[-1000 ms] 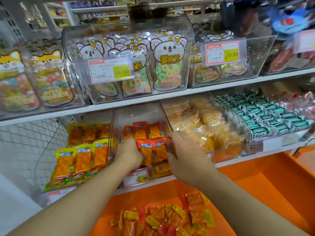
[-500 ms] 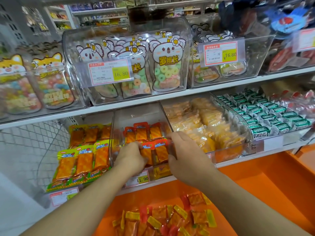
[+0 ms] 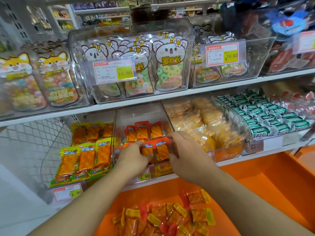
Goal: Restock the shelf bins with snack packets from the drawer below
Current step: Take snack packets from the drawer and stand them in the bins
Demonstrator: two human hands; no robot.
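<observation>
A clear shelf bin (image 3: 119, 123) on the lower shelf holds two rows of red-topped snack packets (image 3: 142, 132). My left hand (image 3: 133, 157) reaches into its front, fingers curled round a red-topped packet in the front row. My right hand (image 3: 185, 154) is at the bin's right front corner, thumb and fingers pinching the rightmost front packet (image 3: 162, 149). Below, the orange drawer (image 3: 255, 184) stands pulled out with a loose pile of red and yellow packets (image 3: 170, 218) in it.
Left of the bin, green-topped packets (image 3: 85, 157) lie in an open wire bin. To the right are bins of yellow packets (image 3: 204, 126) and green-wrapped sweets (image 3: 272, 116). The upper shelf (image 3: 170, 97) carries clear tubs of gummy bags, close above my hands.
My left hand has slid right and closed on the front row of packets. My right hand stays at the bin's right corner. The view has shifted slightly.
</observation>
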